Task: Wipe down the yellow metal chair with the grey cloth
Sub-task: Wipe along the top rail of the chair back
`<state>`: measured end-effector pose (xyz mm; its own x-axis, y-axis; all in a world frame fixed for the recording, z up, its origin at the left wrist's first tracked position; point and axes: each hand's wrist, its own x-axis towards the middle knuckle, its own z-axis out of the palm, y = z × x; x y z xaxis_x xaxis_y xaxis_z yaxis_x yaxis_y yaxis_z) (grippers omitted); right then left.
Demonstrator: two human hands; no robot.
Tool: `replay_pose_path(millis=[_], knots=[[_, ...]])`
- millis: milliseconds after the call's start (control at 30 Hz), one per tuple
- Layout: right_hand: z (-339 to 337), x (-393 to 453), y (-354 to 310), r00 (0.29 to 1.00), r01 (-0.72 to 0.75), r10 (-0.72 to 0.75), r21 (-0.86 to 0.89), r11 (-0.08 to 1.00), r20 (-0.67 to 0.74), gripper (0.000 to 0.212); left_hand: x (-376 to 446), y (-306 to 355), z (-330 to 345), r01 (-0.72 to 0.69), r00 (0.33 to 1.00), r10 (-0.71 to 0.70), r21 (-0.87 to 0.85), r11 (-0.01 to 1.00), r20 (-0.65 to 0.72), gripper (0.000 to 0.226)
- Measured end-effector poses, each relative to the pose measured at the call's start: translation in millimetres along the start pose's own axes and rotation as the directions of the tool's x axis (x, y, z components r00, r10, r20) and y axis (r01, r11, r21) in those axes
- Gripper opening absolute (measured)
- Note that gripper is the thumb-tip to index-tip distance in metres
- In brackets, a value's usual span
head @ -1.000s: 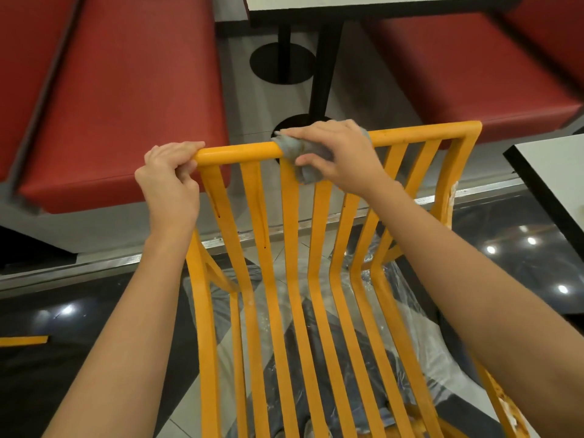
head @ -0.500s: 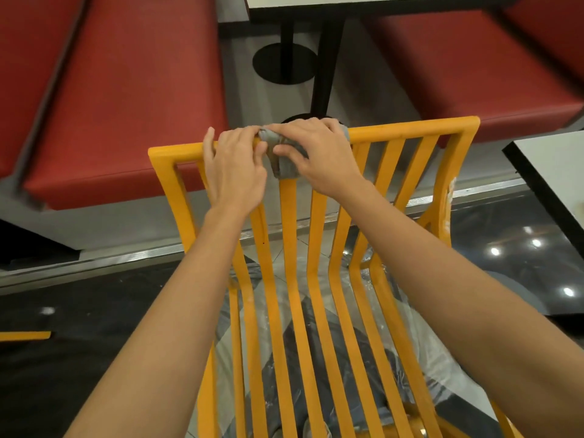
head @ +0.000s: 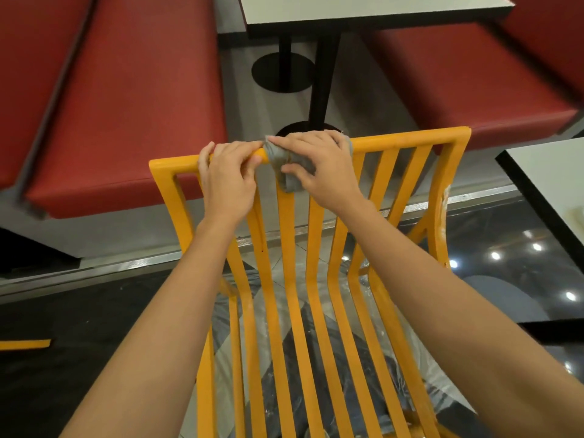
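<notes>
Hands sit nearly together on the top rail now, where a second ago they were well apart. Your left hand [head: 229, 178] has left the rail's left corner and slid in along the bar, so its fingers curl over the rail just beside the grey cloth [head: 282, 167]; whether the thumb and fingertip actually pinch the cloth's edge or only the bar, the head view does not settle. Your right hand [head: 319, 167] has come left with the cloth and holds it wrapped over the rail, fingers on top and thumb pressing the hanging fold against the slat below.

That shift leaves the left corner of the yellow metal chair [head: 410, 142] bare and unheld, and the cloth now lies near the middle-left of the rail rather than at its centre. My reading is that you are either regripping the cloth or steadying the bar beside it for the next stroke. Wiping looks to be at an early stage: only the top rail is under the cloth, while the slats, side posts and seat below show no cloth on them, and pale smears mark the right post. Red benches [head: 132, 99] and a white surface [head: 363, 7] stand beyond the chair.
</notes>
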<state>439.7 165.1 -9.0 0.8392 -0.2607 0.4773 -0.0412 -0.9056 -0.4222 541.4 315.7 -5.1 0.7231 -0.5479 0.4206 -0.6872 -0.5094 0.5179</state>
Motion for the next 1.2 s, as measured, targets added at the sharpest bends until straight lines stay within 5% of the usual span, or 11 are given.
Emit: replay_pose_path(millis=[267, 600, 967, 1200], knots=[[-46, -14, 53, 0.997, -0.071, 0.07, 0.019, 0.997, 0.024, 0.046, -1, 4, 4, 0.012, 0.999, -0.014, -0.034, 0.999, -0.033, 0.025], [-25, -5, 31, 0.991, 0.102, -0.093, -0.101, 0.99, 0.092, 0.049, 2, 5, 1, 0.052, 0.999, -0.052, -0.051, 0.997, -0.012, 0.026], [-46, -17, 67, 1.0, -0.014, 0.017, -0.151, 0.989, 0.024, 0.049, 4, 11, 6, 0.139, 0.989, -0.142, -0.083, 0.987, -0.03, 0.026], [-28, 8, 28, 0.971, 0.101, -0.052, -0.202, 0.974, 0.233, 0.046, 3, 12, 7, 0.107, 0.993, -0.11, -0.067, 0.992, -0.044, 0.027]])
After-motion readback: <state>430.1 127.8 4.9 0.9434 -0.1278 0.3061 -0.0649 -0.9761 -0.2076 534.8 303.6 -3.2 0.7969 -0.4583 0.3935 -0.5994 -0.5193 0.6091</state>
